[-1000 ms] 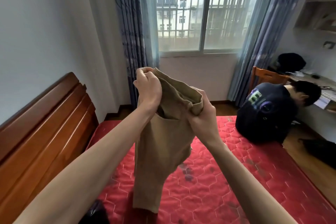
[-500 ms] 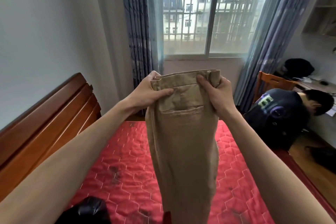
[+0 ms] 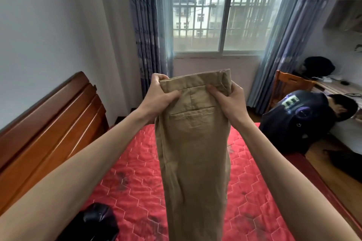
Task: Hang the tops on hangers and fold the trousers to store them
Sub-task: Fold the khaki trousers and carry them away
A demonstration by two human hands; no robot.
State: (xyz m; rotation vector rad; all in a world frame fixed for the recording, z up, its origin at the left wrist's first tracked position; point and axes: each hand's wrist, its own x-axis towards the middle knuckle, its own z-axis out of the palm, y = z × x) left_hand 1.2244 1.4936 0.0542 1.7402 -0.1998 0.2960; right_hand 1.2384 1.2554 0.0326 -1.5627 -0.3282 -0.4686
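The red quilted bed (image 3: 137, 172) fills the lower view. Above it, at centre, hang the tan trousers (image 3: 194, 152), waistband toward twelve o'clock, legs toward six. At ten o'clock of the waistband the left hand (image 3: 159, 97) pinches the cloth; at two o'clock the right hand (image 3: 229, 100) grips it, fingers curled.

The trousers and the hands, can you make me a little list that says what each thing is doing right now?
trousers: tan trousers, held up by the waistband, legs hanging together over the bed
left hand: left hand grips the left end of the waistband
right hand: right hand grips the right end of the waistband
bed: red quilted mattress below, wooden headboard on the left
dark item: black bundle on the mattress near the left forearm
other person: a person in a dark top bends over at the desk on the right
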